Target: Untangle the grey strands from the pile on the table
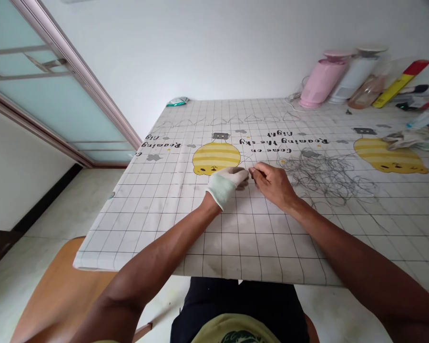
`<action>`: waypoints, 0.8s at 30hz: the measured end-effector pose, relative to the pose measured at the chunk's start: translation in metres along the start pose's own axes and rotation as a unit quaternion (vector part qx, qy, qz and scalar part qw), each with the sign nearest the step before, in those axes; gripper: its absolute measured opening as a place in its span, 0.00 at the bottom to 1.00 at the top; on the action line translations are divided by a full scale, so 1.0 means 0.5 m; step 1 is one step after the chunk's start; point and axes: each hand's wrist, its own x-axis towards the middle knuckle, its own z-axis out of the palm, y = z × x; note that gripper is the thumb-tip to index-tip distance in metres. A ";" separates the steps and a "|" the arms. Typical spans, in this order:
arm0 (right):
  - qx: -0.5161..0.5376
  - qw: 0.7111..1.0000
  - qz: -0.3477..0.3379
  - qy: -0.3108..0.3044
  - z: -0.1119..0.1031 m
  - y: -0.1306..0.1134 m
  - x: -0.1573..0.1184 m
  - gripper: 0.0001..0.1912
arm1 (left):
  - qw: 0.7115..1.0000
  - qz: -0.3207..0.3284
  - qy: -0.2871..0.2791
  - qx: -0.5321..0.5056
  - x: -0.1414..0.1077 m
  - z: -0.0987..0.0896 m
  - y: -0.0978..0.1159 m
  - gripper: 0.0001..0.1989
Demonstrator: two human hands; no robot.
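My left hand (232, 180), in a white glove with a pale green cuff, is over the checked tablecloth beside a printed yellow bear. Its fingers are pressed together. My bare right hand (270, 182) is closed in a pinch just to the right, fingertips nearly meeting the glove. A thin wire seems to rise near the fingertips, too fine to follow into either hand. Right of my hands lies a loose tangle of thin grey wire (329, 177). Along the back of the cloth runs a row of bent wire shapes (250, 119).
A pink cylinder (323, 82), a white cylinder (355, 76), a bottle (368, 91) and a yellow-red box (400, 85) stand at the back right. A whitish glove (411, 139) lies at the right. A green packet (178, 101) sits at the back left corner. An orange chair (57, 290) is front left.
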 end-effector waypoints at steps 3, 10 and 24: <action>-0.011 0.999 -0.024 -0.041 -0.006 0.005 0.001 0.20 | 0.993 0.085 0.055 0.063 0.004 -0.010 0.015 0.16; -0.049 0.991 -0.085 -0.089 -0.015 0.009 0.001 0.19 | 0.997 0.053 0.011 -0.050 0.014 -0.023 0.019 0.02; -0.034 0.986 -0.162 -0.016 0.006 0.026 -0.006 0.23 | 0.998 0.038 0.045 0.008 -0.006 -0.021 0.031 0.08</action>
